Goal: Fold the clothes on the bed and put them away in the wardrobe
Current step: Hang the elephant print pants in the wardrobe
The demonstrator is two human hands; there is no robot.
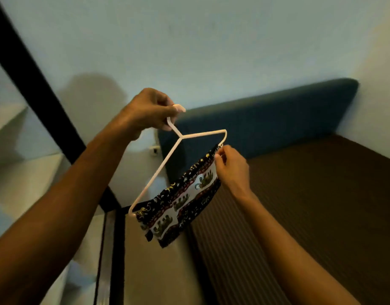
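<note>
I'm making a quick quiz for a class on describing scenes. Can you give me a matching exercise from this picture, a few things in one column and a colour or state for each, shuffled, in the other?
Column one:
1. hanger
2. patterned cloth
3. headboard
4. left hand

Column two:
A. dark blue, padded, against the wall
B. white, held up in the air
C. closed around the hook end
D. draped over the bottom bar, black and white with elephant shapes

Pairs: 1-B, 2-D, 3-A, 4-C
</note>
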